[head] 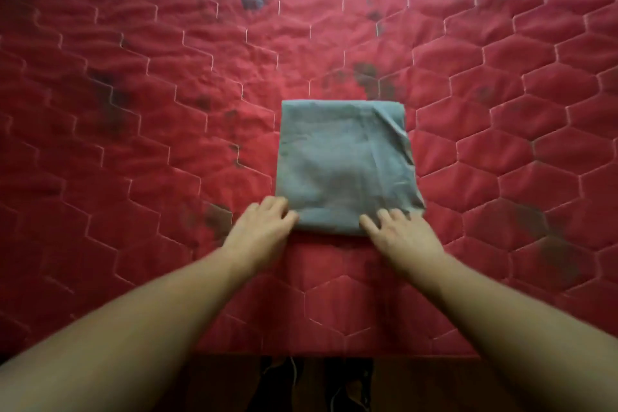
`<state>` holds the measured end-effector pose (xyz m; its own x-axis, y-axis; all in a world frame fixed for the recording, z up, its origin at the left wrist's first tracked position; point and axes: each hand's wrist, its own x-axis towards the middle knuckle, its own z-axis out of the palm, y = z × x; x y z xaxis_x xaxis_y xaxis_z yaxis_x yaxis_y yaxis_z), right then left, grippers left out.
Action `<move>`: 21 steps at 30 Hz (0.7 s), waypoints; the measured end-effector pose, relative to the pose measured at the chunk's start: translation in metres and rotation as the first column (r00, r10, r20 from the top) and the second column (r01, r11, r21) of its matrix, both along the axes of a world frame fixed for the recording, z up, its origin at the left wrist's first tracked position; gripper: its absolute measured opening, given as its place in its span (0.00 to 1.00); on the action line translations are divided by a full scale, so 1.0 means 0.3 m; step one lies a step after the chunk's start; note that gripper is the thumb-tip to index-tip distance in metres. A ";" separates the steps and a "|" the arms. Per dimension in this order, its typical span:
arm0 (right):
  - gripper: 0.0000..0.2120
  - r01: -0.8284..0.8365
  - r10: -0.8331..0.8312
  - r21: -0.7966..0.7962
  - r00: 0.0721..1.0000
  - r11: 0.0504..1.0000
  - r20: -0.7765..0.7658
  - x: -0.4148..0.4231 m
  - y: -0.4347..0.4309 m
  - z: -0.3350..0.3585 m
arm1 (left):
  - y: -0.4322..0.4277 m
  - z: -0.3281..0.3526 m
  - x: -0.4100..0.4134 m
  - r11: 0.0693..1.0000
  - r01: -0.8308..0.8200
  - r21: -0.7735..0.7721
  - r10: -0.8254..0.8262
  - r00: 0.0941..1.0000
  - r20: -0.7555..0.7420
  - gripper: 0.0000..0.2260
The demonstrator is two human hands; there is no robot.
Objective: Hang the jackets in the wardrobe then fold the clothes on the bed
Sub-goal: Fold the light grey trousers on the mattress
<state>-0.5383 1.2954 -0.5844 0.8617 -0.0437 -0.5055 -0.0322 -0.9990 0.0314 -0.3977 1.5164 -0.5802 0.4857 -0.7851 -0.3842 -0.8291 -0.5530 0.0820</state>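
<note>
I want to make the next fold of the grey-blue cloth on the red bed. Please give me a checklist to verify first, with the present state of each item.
1. The folded grey-blue fabric rectangle lies flat on the red quilted bedspread: ok.
2. Left hand is at the near left corner of the cloth: ok. Whether it really grips the corner: cannot tell, the picture is blurred.
3. Right hand rests with straight fingers on the near right edge: ok.
4. Layers are aligned and smooth: not ok, the right side shows a diagonal crease and an uneven edge.
5. Bare bedspread lies around the cloth for folding: ok.
</note>
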 end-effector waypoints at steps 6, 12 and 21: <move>0.18 0.128 -0.146 0.071 0.903 0.989 0.405 0.089 -0.023 -0.124 | -0.078 -0.136 0.027 0.926 -0.157 -0.344 0.176 0.984 0.024 0.15; 0.38 0.265 -0.266 0.053 0.900 0.963 0.346 0.315 -0.129 -0.283 | -0.279 -0.307 0.172 0.961 -0.198 -0.195 0.223 0.968 0.113 0.29; 0.40 0.308 -0.318 0.079 0.921 0.948 0.226 0.361 -0.156 -0.261 | -0.309 -0.290 0.218 0.966 -0.223 -0.132 0.230 0.972 0.043 0.30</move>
